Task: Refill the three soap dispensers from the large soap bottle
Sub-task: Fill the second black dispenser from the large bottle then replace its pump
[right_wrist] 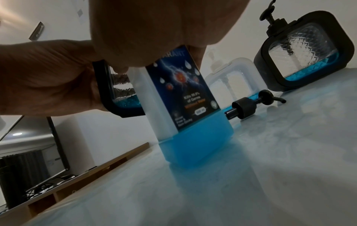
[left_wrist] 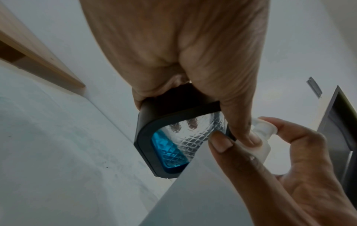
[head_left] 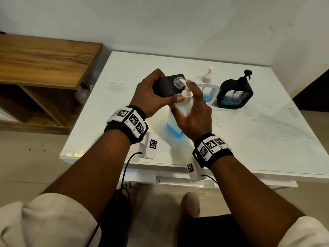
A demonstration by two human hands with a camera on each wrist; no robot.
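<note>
The large soap bottle (head_left: 175, 122) stands on the white table (head_left: 258, 132), with blue soap in its lower part. My right hand (head_left: 192, 107) grips its shoulder, and the index finger lies on the white pump head (head_left: 187, 86). My left hand (head_left: 151, 93) holds a black dispenser (head_left: 167, 86) lifted and tilted, its open neck (head_left: 179, 81) at the pump's nozzle. In the left wrist view a little blue soap sits in a corner of this dispenser (left_wrist: 170, 146). In the right wrist view its black pump (right_wrist: 255, 105) lies loose on the table behind the bottle (right_wrist: 185, 107).
A white dispenser (head_left: 208, 86) and a second black dispenser (head_left: 235, 94), both with pumps on and some blue soap, stand at the back right. A wooden shelf unit (head_left: 44, 68) is beside the table's left edge. A wall runs behind.
</note>
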